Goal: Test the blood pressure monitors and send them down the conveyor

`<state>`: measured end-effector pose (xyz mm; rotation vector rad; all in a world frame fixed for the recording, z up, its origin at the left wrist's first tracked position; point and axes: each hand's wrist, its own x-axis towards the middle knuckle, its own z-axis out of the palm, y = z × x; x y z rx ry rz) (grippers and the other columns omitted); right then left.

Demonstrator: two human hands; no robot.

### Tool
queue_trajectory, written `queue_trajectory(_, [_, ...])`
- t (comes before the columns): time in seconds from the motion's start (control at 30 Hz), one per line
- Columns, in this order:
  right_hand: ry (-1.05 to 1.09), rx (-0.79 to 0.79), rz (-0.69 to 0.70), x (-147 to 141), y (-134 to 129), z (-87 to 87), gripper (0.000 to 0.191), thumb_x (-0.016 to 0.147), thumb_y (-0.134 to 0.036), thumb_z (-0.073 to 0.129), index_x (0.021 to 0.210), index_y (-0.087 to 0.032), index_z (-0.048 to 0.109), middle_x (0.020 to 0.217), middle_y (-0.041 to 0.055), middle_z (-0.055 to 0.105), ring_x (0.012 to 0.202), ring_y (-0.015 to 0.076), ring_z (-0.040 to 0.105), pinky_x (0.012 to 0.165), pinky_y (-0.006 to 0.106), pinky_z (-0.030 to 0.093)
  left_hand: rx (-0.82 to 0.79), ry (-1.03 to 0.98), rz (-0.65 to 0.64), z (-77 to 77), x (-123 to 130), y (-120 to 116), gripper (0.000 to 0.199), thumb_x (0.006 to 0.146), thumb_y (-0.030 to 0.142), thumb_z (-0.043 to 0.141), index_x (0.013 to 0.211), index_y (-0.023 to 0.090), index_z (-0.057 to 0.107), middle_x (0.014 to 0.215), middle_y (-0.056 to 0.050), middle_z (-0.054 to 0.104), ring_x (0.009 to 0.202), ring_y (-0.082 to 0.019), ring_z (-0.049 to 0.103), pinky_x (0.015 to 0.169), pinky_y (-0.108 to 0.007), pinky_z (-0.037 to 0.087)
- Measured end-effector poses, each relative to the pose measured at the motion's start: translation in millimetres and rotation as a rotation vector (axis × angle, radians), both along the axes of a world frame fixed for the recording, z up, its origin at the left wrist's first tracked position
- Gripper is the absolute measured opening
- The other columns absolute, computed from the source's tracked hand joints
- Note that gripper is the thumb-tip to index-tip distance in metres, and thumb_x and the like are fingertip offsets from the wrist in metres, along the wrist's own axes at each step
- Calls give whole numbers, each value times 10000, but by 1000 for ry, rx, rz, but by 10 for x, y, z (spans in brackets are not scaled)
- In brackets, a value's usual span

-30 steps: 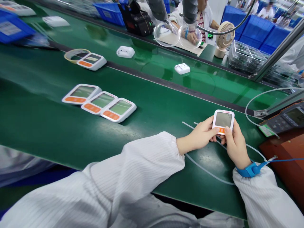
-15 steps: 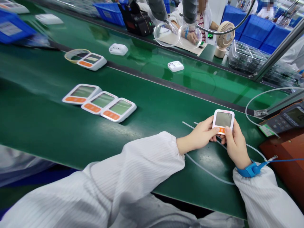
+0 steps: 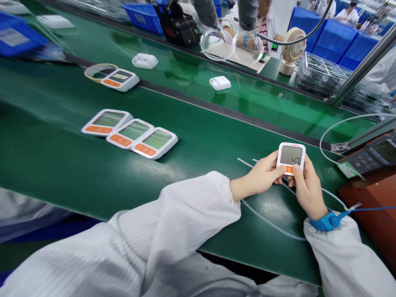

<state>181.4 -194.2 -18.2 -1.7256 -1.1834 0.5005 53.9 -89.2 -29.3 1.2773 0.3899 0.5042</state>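
Between both hands I hold a small white digital monitor (image 3: 291,154) with a grey screen and orange buttons; dark digits show on its screen. My left hand (image 3: 262,175) grips its left side, the thumb at the orange buttons. Around the right side is my right hand (image 3: 309,189), its thumb also on the button strip and a blue wrist strap (image 3: 326,222) at the wrist. The fingers behind the monitor are mostly hidden. Three similar monitors (image 3: 154,142) lie overlapping on the green bench to the left, and another monitor (image 3: 120,79) lies farther back beside a clear ring (image 3: 93,72).
White units (image 3: 220,83) lie on the green belt (image 3: 185,76) beyond a dark rail. Thin clear tubes (image 3: 266,229) run across the bench near my hands. At right stands an orange-brown box (image 3: 371,198) with a meter (image 3: 374,152). A co-worker sits opposite, near a fan (image 3: 292,49).
Large digits have appeared on the held monitor's screen. The white units on the belt have shifted left. My hands have stayed in place.
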Motion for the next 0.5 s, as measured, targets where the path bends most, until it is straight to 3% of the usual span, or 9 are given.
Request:
queue_trajectory(0.13, [-139,36,-75,24,-11,8,562,992,-492,505,1453,-172,462,974,88,694,691,203,659,633,318,551,23,-35,-18,31,-4,-21,587,857,331,654,1378,142,462,865,-36,631,631,-112,566,599,-255,494])
queue_trajectory(0.23, [-253,44,-115,76,-12,46,560,967,-495,553,1423,-175,492,967,83,697,716,211,655,628,307,537,63,-33,-40,32,-6,-38,589,856,325,645,1391,153,467,948,-67,654,696,-124,592,642,-268,515])
queue_trajectory(0.3, [-336,77,-141,141,-8,81,558,961,-470,564,1427,-174,482,989,85,697,767,224,657,678,328,543,146,24,-38,25,-10,-45,592,858,300,626,1408,157,462,936,-67,669,721,-135,612,666,-276,521])
queue_trajectory(0.4, [-579,150,-208,283,-4,117,447,966,-394,538,1348,-162,544,1160,135,663,997,285,639,874,420,518,327,139,-56,29,-27,-55,543,858,263,588,1384,160,503,914,-60,702,758,-146,639,688,-275,522])
queue_trajectory(0.5, [-785,93,-252,443,-10,97,356,969,-312,480,1268,-148,584,1205,165,640,1051,323,605,935,475,476,507,200,-104,50,-53,-75,444,855,238,569,1291,157,582,940,-65,735,773,-153,662,707,-279,531])
